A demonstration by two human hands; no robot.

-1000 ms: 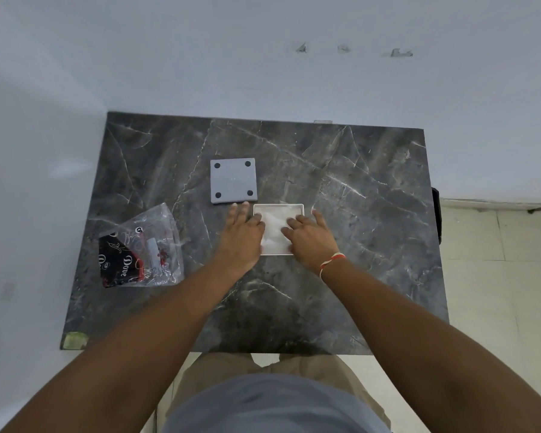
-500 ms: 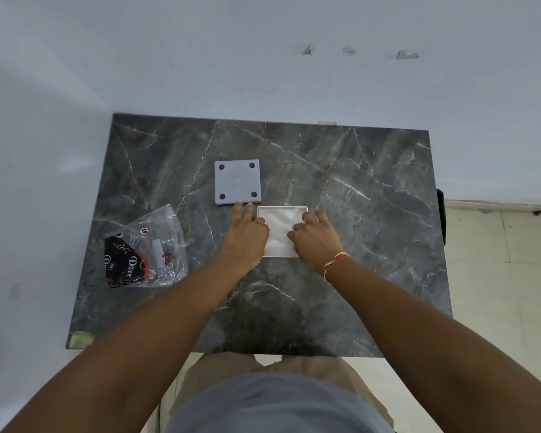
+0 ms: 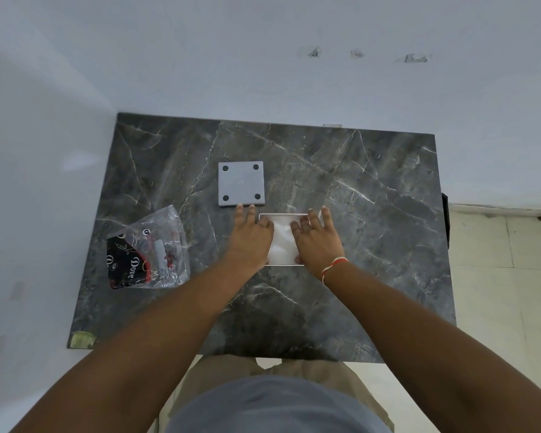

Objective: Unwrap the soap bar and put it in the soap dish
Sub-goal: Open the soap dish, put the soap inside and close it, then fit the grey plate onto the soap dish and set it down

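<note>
A dark marble surface [image 3: 372,245] stands in a corner of pale blue-grey walls [image 3: 263,57], with light floor tiles [image 3: 506,276] at the right.

Prob. a home corner; plain white walls [image 3: 263,57], tiled floor [image 3: 506,276], dark marble-look table [image 3: 356,214].

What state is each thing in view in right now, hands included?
soap dish: upright on the table, a white mass inside; whether that is the soap cannot be told.
left hand: fingers straight, resting on the dish's left side.
right hand: fingers straight, resting on its right side.
grey square plate: flat, untouched.
plastic bag: crumpled, holding the wrapper.
</note>
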